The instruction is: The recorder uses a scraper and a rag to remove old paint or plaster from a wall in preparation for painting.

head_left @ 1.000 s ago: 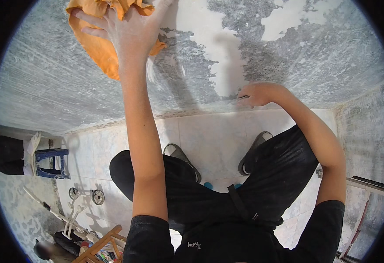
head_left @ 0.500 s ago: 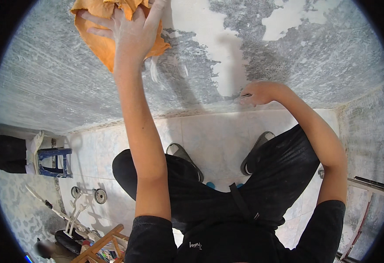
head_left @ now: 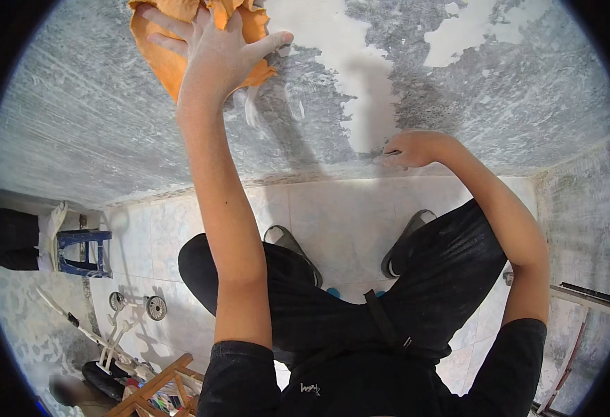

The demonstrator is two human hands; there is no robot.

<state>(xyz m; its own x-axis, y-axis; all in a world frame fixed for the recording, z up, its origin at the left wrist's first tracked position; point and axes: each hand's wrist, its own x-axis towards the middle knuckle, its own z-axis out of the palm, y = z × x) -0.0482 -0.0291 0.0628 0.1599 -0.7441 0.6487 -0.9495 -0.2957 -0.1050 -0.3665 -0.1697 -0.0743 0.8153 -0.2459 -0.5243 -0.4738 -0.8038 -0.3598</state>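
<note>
An orange cloth (head_left: 157, 59) lies bunched against the grey, patchy wall at the upper left. My left hand (head_left: 214, 55) presses it there with fingers spread, some of them under its folds, and the thumb stuck out to the right. Lower on the wall, near the floor, is my right hand (head_left: 416, 149), its fingers curled. A thin dark edge shows at its fingertips, too small to name. White smooth patches (head_left: 367, 83) cover part of the wall between and above my hands.
Pale tiles (head_left: 340, 208) form the floor under my squatting legs and sandals. A blue stool (head_left: 82, 251) stands at the left, a white wheeled frame (head_left: 127, 313) below it. A wooden frame (head_left: 155, 389) and a person (head_left: 75, 393) are at the lower left. A metal frame (head_left: 587, 295) is at right.
My left hand and the orange cloth have shifted slightly right and up in the picture, and the thumb has swung outward to the right. My right hand has hardly moved.
</note>
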